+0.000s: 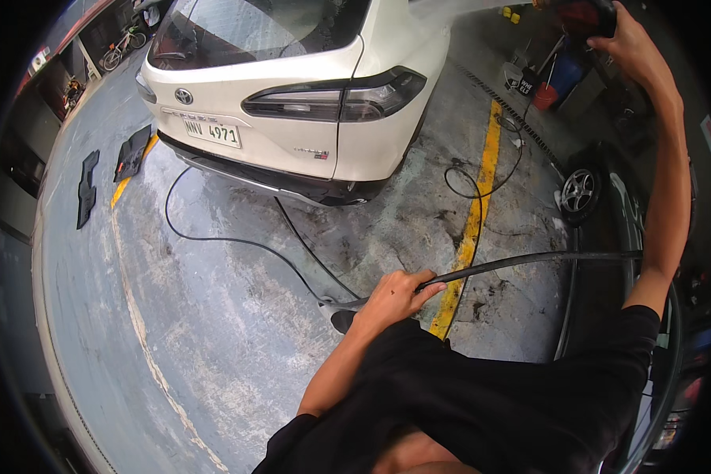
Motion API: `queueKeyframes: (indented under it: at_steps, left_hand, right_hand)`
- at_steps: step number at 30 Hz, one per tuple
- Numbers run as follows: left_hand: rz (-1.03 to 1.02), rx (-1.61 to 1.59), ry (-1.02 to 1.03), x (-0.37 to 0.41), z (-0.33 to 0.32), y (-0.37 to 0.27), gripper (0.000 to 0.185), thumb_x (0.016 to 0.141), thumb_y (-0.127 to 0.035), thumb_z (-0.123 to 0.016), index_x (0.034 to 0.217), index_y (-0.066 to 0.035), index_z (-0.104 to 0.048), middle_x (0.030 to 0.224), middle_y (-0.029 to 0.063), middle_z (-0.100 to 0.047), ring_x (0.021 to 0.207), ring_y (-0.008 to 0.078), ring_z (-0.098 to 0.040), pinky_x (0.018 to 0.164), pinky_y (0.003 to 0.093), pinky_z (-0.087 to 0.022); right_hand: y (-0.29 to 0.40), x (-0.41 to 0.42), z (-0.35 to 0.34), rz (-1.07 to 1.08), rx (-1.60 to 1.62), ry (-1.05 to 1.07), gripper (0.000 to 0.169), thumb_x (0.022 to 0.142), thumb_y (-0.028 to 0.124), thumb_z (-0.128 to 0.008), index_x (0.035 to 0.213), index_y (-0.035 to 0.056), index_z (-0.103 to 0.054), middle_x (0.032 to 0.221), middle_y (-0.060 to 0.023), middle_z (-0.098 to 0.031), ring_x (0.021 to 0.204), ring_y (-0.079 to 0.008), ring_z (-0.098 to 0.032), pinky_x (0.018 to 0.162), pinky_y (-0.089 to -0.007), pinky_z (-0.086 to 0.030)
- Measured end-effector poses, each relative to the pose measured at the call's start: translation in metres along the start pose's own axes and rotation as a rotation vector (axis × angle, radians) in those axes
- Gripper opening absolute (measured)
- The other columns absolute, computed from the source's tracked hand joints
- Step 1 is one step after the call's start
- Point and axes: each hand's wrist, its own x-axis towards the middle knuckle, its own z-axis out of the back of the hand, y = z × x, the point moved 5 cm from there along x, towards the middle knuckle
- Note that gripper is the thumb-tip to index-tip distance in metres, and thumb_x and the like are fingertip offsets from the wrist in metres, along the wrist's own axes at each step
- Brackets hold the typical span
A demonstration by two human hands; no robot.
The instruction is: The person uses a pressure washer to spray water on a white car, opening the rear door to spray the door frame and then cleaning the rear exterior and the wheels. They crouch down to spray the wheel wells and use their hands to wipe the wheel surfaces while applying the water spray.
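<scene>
My left hand (394,294) grips a black hose (497,263) in front of my waist. At the upper right, my raised right hand (627,44) is closed around a dark red and black spray gun (583,22), partly cut off by the picture's rim. A pale jet of spray (480,7) leaves its nozzle leftward, toward the upper side of a white Toyota car (308,142). The car's rear faces me, with water drops on its rear window (255,29). The hose runs off to the right behind my right arm.
A thin hose (231,239) loops over the wet concrete floor (213,308). Black floor mats (133,154) lie at left. A dark car with an alloy wheel (580,189) stands close on my right. Behind it are a red bucket (545,96) and a drain grate (527,130).
</scene>
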Motion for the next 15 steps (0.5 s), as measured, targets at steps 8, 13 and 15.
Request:
queueKeyframes:
  at_steps: [8,13,15]
  left_hand:
    - [0.177,-0.027,0.011,-0.057,-0.106,-0.015,0.046,0.097,-0.048,-0.068,0.102,-0.003,-0.076,0.061,0.0197,-0.061,0.059,0.0387,-0.063,0.059,0.0443,-0.048]
    - [0.186,0.049,0.005,-0.044,-0.178,-0.023,0.046,0.096,-0.049,-0.069,0.102,-0.004,-0.077,0.063,0.0199,-0.063,0.062,0.0381,-0.065,0.062,0.0454,-0.049]
    - [0.254,0.063,-0.037,-0.042,-0.206,-0.011,0.046,0.096,-0.049,-0.069,0.103,-0.005,-0.077,0.064,0.0197,-0.063,0.064,0.0382,-0.066,0.063,0.0461,-0.05]
  right_hand:
    - [0.014,-0.184,-0.043,0.043,0.271,0.728,0.075,0.083,0.014,-0.083,0.146,-0.0024,-0.046,0.088,-0.0214,-0.072,0.08,-0.0361,-0.072,0.077,-0.0468,-0.056]
    - [-0.102,-0.208,-0.083,0.006,0.159,0.129,0.059,0.087,0.021,-0.08,0.136,0.0002,-0.052,0.091,-0.0231,-0.074,0.092,-0.0442,-0.072,0.08,-0.0521,-0.056]
    - [-0.126,-0.233,-0.085,-0.142,0.216,0.08,0.055,0.088,0.021,-0.078,0.132,0.0001,-0.052,0.092,-0.0238,-0.074,0.098,-0.0471,-0.07,0.083,-0.0536,-0.055]
